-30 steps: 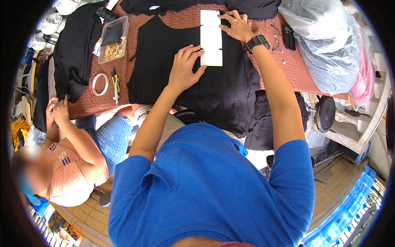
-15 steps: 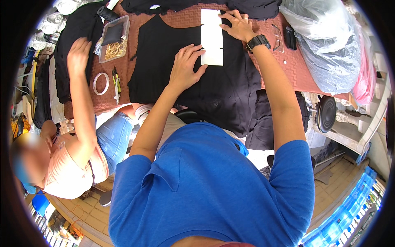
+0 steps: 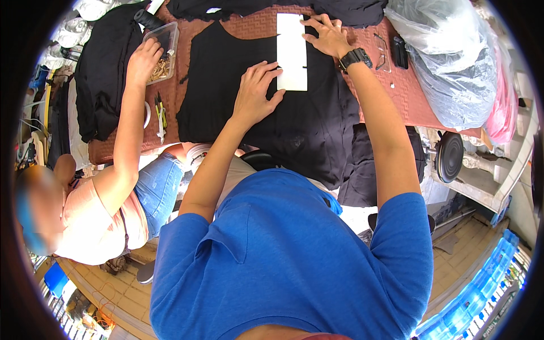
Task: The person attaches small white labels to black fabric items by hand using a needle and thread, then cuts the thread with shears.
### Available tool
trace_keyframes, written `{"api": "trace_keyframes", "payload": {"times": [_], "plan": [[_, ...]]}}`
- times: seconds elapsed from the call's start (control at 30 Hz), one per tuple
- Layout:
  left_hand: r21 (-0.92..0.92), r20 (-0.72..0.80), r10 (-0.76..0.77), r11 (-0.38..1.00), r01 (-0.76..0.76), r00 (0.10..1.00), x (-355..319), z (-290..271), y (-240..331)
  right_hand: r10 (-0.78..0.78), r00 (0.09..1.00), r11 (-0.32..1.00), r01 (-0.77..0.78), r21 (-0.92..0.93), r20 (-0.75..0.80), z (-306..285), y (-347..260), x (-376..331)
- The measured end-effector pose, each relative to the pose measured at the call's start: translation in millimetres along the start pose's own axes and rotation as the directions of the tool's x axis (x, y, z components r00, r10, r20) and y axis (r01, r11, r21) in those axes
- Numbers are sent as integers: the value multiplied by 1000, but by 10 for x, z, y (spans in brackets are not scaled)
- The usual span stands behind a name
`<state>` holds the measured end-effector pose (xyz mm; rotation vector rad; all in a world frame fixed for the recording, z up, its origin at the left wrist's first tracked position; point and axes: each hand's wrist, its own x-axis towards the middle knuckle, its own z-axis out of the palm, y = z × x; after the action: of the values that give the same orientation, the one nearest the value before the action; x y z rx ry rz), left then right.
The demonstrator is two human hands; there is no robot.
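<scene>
A black sleeveless garment (image 3: pixel 238 107) lies spread over the table in front of me. On its upper right part rests a white rectangular card template (image 3: pixel 292 54) with small dark notches at its edges. My left hand (image 3: pixel 256 93) lies flat on the black cloth, thumb and fingertips at the card's lower left edge. My right hand (image 3: pixel 328 37), below a black wristwatch, is spread with its fingertips on the card's upper right edge. Both hands are open and grip nothing.
At left a co-worker's hand (image 3: pixel 145 59) is over a clear plastic box (image 3: pixel 173 34) of small golden pieces. Yellow-black thread snips (image 3: pixel 161 113) lie nearby. Eyeglasses (image 3: pixel 381 51), a black case (image 3: pixel 400 52) and a large plastic bag (image 3: pixel 442 62) are at right. The table's cover (image 3: pixel 419 102) is reddish-brown.
The co-worker's hand has moved right, from above the black cloth to the plastic box, and now covers part of it. My hands and the white card stay practically still.
</scene>
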<state>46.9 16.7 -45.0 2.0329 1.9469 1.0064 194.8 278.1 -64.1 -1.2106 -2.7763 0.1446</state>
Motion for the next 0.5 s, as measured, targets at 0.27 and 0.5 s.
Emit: {"api": "trace_keyframes", "payload": {"times": [0.27,0.5], "plan": [[-11,-32,18,1000,-18,999,5,34,-17,42,998,997,-45,59,46,-90,-86,-27],[-10,-32,13,1000,-13,999,5,32,-15,46,997,997,-50,65,62,-119,-91,-28]]}}
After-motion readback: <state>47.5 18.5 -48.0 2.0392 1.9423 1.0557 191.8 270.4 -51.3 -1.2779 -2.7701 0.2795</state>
